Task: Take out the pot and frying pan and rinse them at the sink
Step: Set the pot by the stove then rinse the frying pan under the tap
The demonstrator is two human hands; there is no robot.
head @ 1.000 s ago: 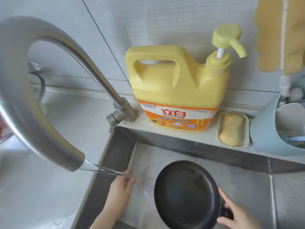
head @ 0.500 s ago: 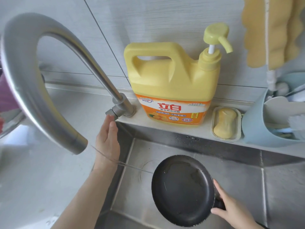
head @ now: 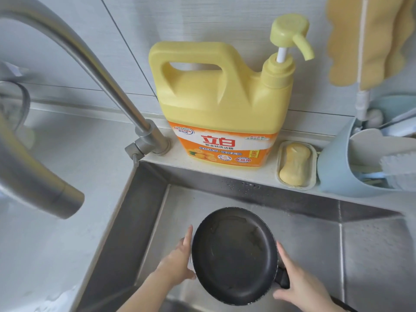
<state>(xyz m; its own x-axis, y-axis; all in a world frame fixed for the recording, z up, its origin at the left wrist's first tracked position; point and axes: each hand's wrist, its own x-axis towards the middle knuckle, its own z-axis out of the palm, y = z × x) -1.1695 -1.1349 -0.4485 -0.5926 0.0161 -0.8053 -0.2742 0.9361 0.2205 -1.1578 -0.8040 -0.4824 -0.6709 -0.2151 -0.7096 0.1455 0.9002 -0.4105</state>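
hands framed the frying pan (head: 234, 255) over the sink (head: 371, 255): the right hand (head: 299, 287) was curled around the stub of the black handle at the pan's near right edge, holding it, while the left hand (head: 180, 260) lay with straight fingers against the pan's left rim, steadying rather than gripping. the pan sat low in the basin, its dark inside showing a wet sheen, and no water ran from the faucet (head: 51, 197), whose spout hung well to the left, so the pan's rinse looked close to finished or paused. no pot was in view, so that half of the task seemed left. the basin had open room to the right and behind the pan; the left wall stood near the left hand. the detergent bottle (head: 220, 102) and soap dish (head: 297, 165) stood on the back ledge, well apart from the pan.
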